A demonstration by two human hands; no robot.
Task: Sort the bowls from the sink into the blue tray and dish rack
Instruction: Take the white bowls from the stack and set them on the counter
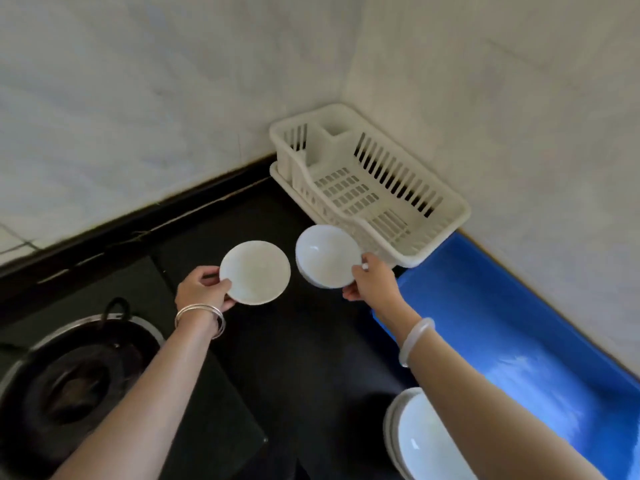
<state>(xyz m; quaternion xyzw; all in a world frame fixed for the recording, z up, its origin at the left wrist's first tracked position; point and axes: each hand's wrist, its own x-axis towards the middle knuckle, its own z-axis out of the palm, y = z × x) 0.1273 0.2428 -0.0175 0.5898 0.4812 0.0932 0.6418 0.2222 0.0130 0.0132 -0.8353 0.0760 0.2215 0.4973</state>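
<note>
I find no legible text, label, brand, number or sign anywhere in my head view. Checked and found plain: the white dish rack (458, 216), the blue tray (485, 306), the plate (255, 272), the bowl (327, 256), the stacked bowls (426, 441) at the lower edge, and the wall tiles (138, 98).

The black bench (311, 358) carries a cream dish rack (457, 216) in the wall corner. A blue tray (502, 323) lies just beside the rack, and a gas burner (76, 386) well left of it.
</note>
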